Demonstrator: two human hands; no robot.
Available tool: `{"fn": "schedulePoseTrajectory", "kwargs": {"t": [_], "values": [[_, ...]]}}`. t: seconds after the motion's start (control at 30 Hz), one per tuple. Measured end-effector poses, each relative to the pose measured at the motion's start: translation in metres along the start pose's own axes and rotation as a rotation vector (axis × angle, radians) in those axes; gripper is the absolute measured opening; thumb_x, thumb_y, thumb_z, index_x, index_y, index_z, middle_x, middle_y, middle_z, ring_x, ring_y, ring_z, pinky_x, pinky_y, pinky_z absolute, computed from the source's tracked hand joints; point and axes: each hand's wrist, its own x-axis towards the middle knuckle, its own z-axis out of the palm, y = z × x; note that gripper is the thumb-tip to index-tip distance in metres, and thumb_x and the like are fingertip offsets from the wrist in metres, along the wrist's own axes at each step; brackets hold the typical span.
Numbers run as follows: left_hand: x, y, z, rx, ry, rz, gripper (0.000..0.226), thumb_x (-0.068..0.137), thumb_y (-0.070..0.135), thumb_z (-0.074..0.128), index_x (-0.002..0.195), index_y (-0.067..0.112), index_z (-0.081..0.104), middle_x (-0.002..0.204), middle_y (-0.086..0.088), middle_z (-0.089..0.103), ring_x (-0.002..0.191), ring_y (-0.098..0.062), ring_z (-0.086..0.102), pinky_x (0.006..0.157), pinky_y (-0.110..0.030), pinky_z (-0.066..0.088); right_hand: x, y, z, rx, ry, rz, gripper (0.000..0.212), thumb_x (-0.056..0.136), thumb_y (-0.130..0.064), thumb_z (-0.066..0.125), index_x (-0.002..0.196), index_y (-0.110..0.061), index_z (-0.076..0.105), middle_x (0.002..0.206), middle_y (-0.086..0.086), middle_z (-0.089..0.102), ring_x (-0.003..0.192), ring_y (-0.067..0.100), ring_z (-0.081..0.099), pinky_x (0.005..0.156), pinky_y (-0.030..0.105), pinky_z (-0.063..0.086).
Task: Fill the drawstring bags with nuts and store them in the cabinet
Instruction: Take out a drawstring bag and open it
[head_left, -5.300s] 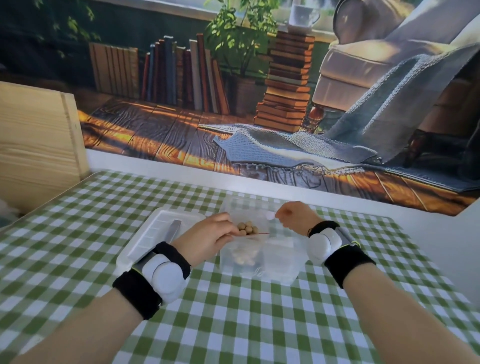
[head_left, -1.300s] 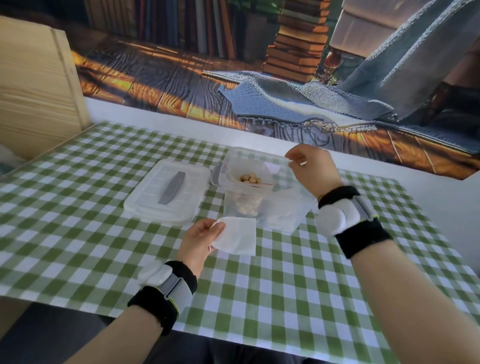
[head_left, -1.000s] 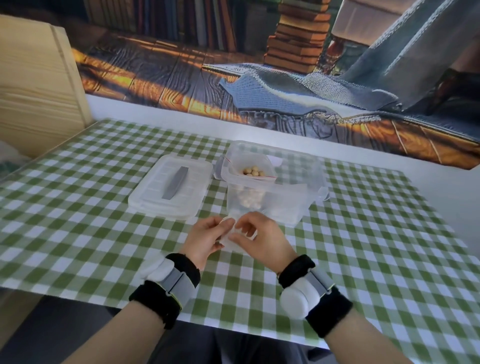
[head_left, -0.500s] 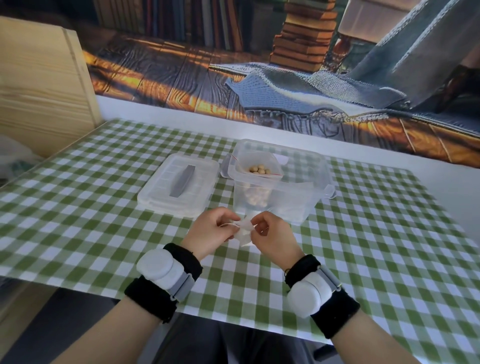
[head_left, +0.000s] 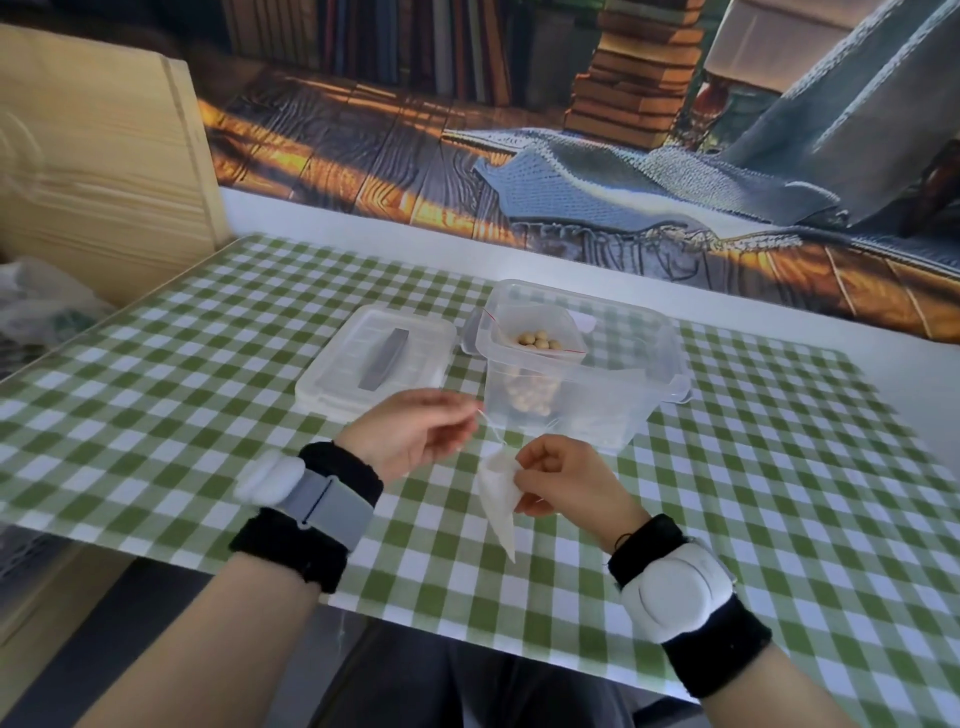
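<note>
The one wide-angle view comes from the person's head, facing forward and tilted down across the table (head_left: 779, 493). Nearest, low in the middle, are the forearms, with the left hand (head_left: 410, 436) and right hand (head_left: 566, 483) holding the bag (head_left: 498, 499) between them; below the table's near edge the lap shows. The box (head_left: 613, 410) lies just beyond the hands, the wall (head_left: 363, 145) farther back, the cabinet (head_left: 104, 166) at the left edge.

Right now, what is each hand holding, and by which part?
The right hand grips the bag near its gathered top. The left hand pinches the drawstring, which runs from the bag's mouth to its fingertips.
</note>
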Motion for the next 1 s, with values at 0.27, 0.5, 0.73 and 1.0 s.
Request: {"fn": "schedulePoseTrajectory", "kwargs": {"t": [0.27,0.5,0.73,1.0], "values": [[-0.007,-0.039,0.004,0.358,0.019,0.200,0.062,0.071,0.061,0.062,0.125,0.034,0.051,0.126,0.018,0.055,0.118,0.001,0.050,0.100,-0.026,0.041,0.003,-0.004,0.002,0.065,0.007,0.050,0.017,0.082,0.000,0.057,0.098,-0.005,0.055,0.084,0.019,0.071,0.062,0.019,0.067,0.059,0.023,0.056],[-0.004,-0.057,0.028,0.579,-0.085,0.234,0.069,0.069,0.019,0.083,0.121,0.036,0.040,0.113,0.014,0.054,0.106,-0.008,0.055,0.088,-0.023,0.049,0.007,-0.008,0.003,0.101,-0.020,0.062,0.020,0.083,-0.001,0.057,0.100,-0.009,0.051,0.078,0.010,0.070,0.059,0.017,0.067,0.060,0.025,0.056],[0.005,-0.054,0.032,0.648,-0.017,0.257,0.046,0.070,0.020,0.082,0.106,0.022,0.055,0.104,0.002,0.061,0.096,-0.016,0.060,0.083,-0.032,0.050,0.002,-0.001,-0.014,-0.038,-0.009,-0.114,0.025,0.083,0.003,0.050,0.095,-0.019,0.048,0.081,0.003,0.070,0.069,0.014,0.067,0.070,0.029,0.053],[0.013,-0.053,0.037,0.685,-0.042,0.280,0.039,0.069,0.019,0.079,0.100,0.019,0.055,0.088,0.009,0.061,0.074,0.002,0.058,0.066,-0.019,0.050,0.000,0.005,-0.014,-0.724,0.045,-0.569,0.017,0.082,-0.021,0.067,0.098,-0.015,0.064,0.096,-0.007,0.037,0.075,0.010,0.047,0.071,0.025,0.048]]}}
